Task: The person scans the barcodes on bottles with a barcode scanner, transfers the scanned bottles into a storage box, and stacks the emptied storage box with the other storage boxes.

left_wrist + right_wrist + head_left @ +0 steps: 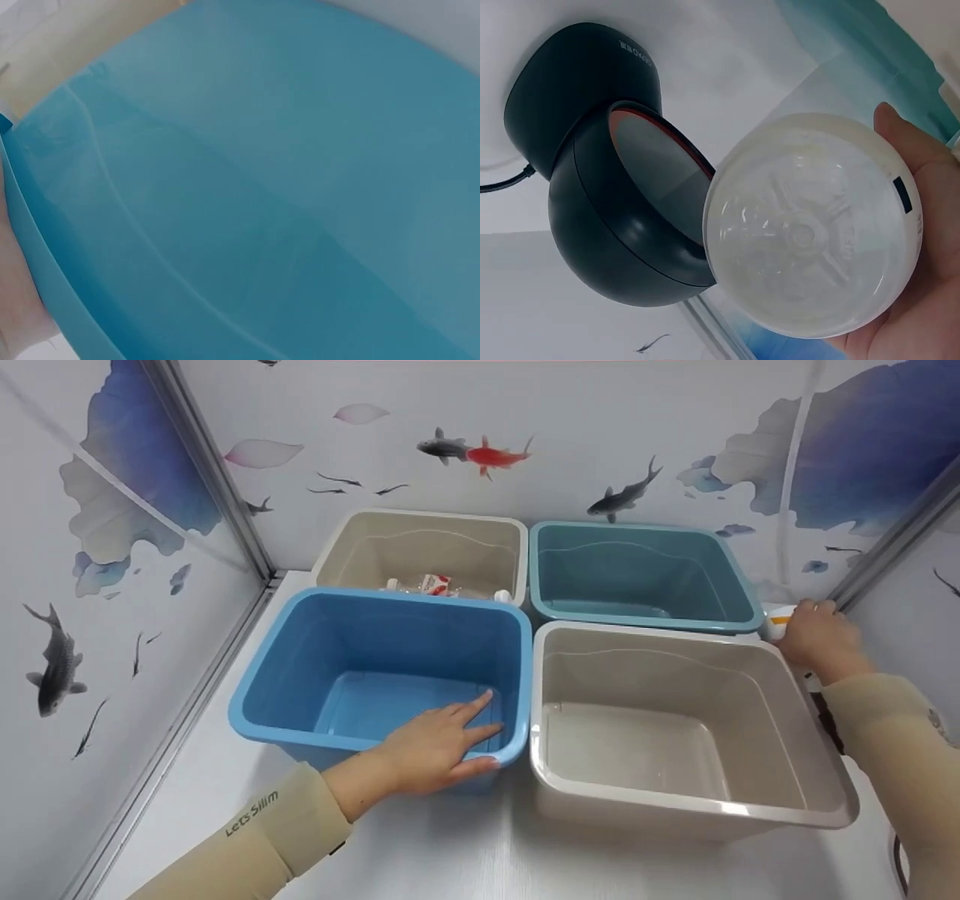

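Note:
My right hand (821, 637) grips a plastic bottle (780, 622) beyond the right edge of the tubs. In the right wrist view, the clear ribbed base of the bottle (806, 232) faces the camera, with the fingers round its side. Beside the base is a black round-headed desktop scanner (630, 217) with a glass window. My left hand (431, 746) rests over the front right rim of the blue tub (300, 735). Its fingers are spread and fairly straight above the inside, with the thumb along the rim.
A beige tub (424, 519) at the back left contains clear plastic bottles (435, 585), one with a red and white label. A teal tub (637, 529) stands back right, and a grey-beige tub (697, 802) front right. Printed walls surround the white table (465, 855).

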Tool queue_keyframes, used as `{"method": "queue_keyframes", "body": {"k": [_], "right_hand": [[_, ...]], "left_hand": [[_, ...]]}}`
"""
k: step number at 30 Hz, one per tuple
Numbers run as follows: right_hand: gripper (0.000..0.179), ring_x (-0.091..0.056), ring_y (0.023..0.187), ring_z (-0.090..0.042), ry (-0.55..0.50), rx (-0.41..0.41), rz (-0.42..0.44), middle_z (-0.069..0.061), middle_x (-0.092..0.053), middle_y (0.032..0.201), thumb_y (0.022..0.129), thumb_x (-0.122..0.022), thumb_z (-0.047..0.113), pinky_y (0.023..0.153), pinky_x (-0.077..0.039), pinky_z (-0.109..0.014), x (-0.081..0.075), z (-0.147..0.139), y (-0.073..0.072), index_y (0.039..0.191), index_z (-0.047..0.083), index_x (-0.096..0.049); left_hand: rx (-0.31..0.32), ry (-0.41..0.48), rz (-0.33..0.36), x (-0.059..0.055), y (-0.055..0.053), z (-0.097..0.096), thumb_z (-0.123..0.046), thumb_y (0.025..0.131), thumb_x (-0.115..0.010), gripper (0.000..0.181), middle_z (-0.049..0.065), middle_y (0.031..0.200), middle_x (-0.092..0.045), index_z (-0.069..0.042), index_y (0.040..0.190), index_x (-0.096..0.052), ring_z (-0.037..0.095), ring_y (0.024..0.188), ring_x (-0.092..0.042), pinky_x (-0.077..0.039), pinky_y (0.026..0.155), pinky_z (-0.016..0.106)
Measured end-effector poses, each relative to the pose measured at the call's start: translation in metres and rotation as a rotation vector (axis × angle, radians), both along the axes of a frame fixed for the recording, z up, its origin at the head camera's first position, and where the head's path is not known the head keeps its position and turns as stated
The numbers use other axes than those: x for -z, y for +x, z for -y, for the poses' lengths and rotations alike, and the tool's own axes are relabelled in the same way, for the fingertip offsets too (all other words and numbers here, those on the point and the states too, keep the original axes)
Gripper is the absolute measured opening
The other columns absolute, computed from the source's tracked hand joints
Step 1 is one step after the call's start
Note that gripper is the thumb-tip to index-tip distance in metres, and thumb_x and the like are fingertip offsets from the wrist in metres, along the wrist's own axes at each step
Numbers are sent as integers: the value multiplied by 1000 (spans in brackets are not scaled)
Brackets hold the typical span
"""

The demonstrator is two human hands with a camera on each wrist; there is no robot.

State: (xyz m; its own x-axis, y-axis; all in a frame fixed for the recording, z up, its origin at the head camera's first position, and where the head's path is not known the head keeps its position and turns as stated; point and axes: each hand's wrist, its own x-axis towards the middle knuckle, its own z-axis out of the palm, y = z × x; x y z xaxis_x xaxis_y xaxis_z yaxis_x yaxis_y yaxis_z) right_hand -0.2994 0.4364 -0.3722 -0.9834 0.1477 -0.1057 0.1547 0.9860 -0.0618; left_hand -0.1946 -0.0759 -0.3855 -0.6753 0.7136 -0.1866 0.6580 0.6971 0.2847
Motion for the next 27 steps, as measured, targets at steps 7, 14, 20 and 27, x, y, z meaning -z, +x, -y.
{"method": "queue_keyframes", "body": {"k": [7,14,20,27], "right_hand": [[85,-44,87,-51,-29,26,22,-42,-34,101,85,-56,46,73,-45,-63,3,10,4,118,-27,-27],[83,-42,89,-51,-19,33,4,-41,-34,101,85,-57,45,74,-45,-62,0,13,5,117,-26,-29],[85,-43,88,-51,-1,41,6,-41,-35,100,83,-58,48,69,-46,-60,-2,8,7,116,-26,-30],[90,-42,89,-51,2,34,-25,-40,-35,97,79,-63,48,66,-43,-58,-15,-3,11,115,-27,-29]], "left_hand": [[-26,-4,-26,-1,2,8,-59,95,-33,62,7,157,-18,-22,145,-37,30,140,-31,-35,106,53],[-30,10,11,0,0,10,-59,94,-33,61,7,157,-18,-23,144,-38,30,140,-29,-33,107,54],[-25,16,21,1,-2,8,-60,94,-33,62,5,158,-17,-24,145,-37,30,141,-28,-32,107,54],[-29,21,31,1,-3,6,-57,94,-36,60,5,158,-17,-24,144,-38,31,141,-27,-32,108,54]]}}
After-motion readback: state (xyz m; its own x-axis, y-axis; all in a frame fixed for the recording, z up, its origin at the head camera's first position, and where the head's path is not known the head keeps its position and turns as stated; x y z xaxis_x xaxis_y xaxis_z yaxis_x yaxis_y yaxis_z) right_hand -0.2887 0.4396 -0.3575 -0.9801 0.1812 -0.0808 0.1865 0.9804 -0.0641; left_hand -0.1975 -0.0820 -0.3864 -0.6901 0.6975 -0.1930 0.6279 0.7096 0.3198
